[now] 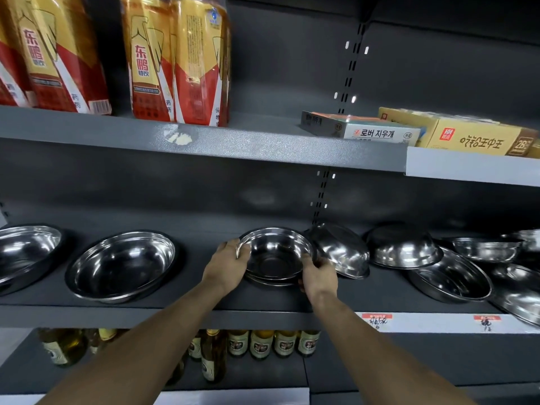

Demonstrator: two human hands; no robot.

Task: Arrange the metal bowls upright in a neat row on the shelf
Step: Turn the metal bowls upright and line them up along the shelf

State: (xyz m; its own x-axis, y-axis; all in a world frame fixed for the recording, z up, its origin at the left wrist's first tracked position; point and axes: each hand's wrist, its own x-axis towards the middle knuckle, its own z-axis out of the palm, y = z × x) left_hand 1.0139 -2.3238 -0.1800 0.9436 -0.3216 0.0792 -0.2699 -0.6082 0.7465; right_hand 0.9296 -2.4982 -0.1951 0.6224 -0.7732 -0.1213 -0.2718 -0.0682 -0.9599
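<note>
Shiny round steel bowl (274, 255) gripped by left hand (228, 266), right hand (318, 276), perhaps stacked

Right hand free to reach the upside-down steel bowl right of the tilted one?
Probably not yet: the right hand and left hand both grip the upright steel bowl, and the tilted steel bowl lies between it and the upside-down steel bowl.

leftmost bowl (24, 252) cut off by edge, price labels (377, 319) unreadable (handwriting blurred)
</note>
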